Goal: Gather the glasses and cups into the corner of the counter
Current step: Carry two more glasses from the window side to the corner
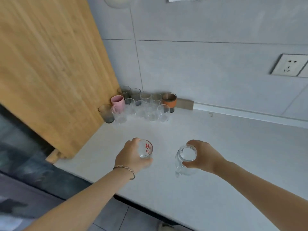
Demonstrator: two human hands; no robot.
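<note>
Her left hand (pixel 131 155) is wrapped around a small glass with red print (pixel 146 149), her right hand (pixel 202 155) clasps a clear handled mug (pixel 185 160). Beyond both hands, the gathered cups and glasses (pixel 141 105) crowd the counter (pixel 233 147) corner.

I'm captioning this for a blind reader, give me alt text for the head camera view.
Two bare hands each hold a glass over a white counter: the left hand a glass with red print, the right hand a clear handled mug. A cluster of glasses and cups stands in the far corner.
</note>
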